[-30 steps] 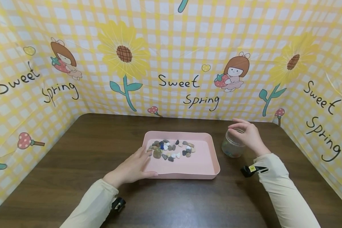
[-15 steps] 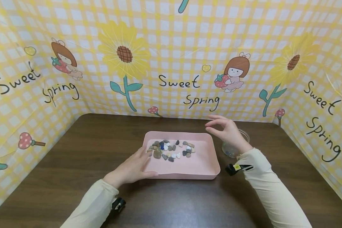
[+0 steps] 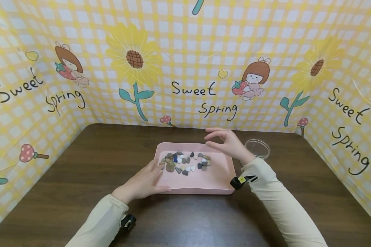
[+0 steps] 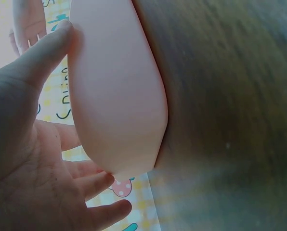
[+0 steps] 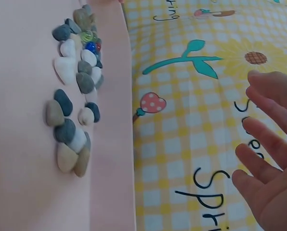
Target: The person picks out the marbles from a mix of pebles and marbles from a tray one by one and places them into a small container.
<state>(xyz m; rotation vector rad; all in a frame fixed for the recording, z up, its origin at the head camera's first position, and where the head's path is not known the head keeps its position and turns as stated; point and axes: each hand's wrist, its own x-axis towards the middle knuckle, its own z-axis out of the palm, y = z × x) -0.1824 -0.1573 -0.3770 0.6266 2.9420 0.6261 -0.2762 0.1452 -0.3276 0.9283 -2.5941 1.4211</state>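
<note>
A shallow pink tray point(image 3: 214, 180) holds several grey, brown and white pebbles point(image 3: 185, 173); in the right wrist view, blue glass marbles point(image 5: 90, 47) and a green marble point(image 5: 87, 37) lie among them. My left hand point(image 3: 143, 180) rests at the tray's near left corner, thumb along the front rim and fingers spread by the left end. Above the tray's far right corner hovers my right hand point(image 3: 230, 145), thumb and index finger near each other, with nothing visible between them. Behind that wrist stands a clear glass jar point(image 3: 257, 148), its lower part mostly hidden by the arm.
The dark wooden table point(image 3: 185, 219) carries the tray and jar. A yellow checked cloth point(image 3: 185, 55) with flowers and lettering hangs along the back and both sides. Black wrist cameras point(image 3: 128, 222) sit on both sleeves.
My right hand has moved left from above the jar, over to the tray's far right corner, and its wrist now covers much of the jar. The left hand and the tray have stayed put.
</note>
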